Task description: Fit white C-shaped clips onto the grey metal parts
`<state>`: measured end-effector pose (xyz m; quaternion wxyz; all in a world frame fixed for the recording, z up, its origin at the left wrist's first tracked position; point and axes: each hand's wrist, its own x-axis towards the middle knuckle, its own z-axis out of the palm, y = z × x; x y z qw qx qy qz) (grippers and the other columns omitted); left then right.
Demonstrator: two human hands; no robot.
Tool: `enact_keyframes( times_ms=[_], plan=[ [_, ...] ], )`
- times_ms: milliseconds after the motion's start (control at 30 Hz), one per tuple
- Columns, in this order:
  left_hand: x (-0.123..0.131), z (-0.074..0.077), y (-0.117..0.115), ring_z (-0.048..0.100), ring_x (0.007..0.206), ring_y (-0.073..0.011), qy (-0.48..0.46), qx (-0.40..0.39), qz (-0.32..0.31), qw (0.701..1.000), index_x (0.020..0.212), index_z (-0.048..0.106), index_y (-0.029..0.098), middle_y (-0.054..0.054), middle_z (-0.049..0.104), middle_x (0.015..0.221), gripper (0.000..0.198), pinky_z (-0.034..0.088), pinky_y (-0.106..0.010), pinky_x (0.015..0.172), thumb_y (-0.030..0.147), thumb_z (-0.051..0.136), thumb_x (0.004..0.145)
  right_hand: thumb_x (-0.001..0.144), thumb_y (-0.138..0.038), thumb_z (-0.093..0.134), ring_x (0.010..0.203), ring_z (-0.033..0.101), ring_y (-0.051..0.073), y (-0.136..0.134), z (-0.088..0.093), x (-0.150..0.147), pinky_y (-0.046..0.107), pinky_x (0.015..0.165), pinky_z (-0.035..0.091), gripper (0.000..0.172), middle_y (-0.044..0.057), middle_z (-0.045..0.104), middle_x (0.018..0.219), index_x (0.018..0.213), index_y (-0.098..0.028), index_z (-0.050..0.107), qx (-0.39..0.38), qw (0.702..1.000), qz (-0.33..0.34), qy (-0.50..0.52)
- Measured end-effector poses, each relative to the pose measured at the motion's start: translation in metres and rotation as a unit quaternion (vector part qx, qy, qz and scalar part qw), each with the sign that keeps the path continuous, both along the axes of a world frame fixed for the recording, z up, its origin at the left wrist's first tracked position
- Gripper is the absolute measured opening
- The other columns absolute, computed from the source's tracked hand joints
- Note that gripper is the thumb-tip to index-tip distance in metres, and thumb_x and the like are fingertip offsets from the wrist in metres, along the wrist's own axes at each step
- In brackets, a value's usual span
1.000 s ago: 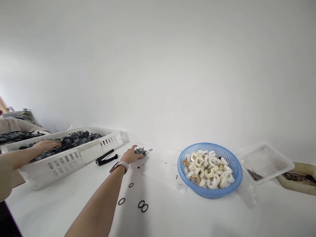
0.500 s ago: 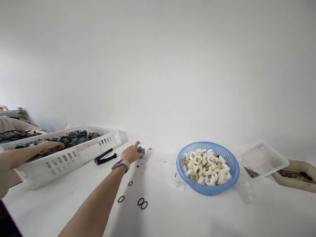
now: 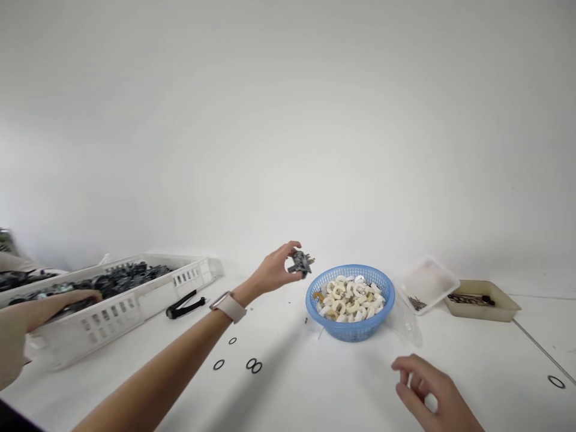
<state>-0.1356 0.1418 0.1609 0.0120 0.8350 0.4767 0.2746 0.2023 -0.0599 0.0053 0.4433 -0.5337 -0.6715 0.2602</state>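
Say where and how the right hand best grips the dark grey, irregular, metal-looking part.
Likely the exposed end of the grey part, coming from the right: the left hand pinches it from the left, thumb below, finger above, leaving that end jutting clear.

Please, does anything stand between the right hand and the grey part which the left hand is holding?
In this view, yes: the blue basket of pale pieces lies across the direct line from the right hand to the grey part in the left hand. Whether that line clears its rim is unclear.
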Motion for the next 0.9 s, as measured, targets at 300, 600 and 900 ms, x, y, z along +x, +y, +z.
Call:
enact_keyframes(
  times_ms=[300,600,900],
  plan=[
    [0.128,-0.056,-0.119,0.063,0.114,-0.0264,-0.218,-0.273,-0.323,0.879,0.117,0.047,0.028,-0.004,0.052,0.123,0.057,0.046,-0.046,0.105,0.014,0.074,0.070,0.074,-0.025,0.075,0.128,0.055,0.030,-0.012,0.023,0.018,0.044,0.109,0.048,0.078,0.008,0.049,0.150,0.147,-0.031,0.050,0.082,0.996,0.016,-0.036],
    [0.147,-0.105,-0.130,0.068,0.104,-0.0255,-0.351,-0.423,-0.368,0.750,0.119,0.043,0.031,-0.003,0.054,0.123,0.065,0.047,-0.045,0.097,0.023,0.087,0.072,0.072,-0.031,0.077,0.132,0.052,0.033,-0.023,0.060,0.025,0.045,0.111,0.046,0.081,0.003,0.049,0.153,0.148,-0.037,0.049,-0.096,0.994,0.044,0.028],
    [0.144,-0.138,-0.142,0.059,0.125,-0.0321,-0.399,-0.397,-0.343,0.752,0.110,0.046,0.029,-0.003,0.054,0.126,0.053,0.037,-0.054,0.113,0.015,0.081,0.074,0.072,-0.034,0.079,0.136,0.051,0.036,-0.015,0.037,0.017,0.048,0.107,0.048,0.082,0.007,0.059,0.143,0.149,-0.037,0.051,-0.148,0.989,-0.014,0.013]
  ],
)
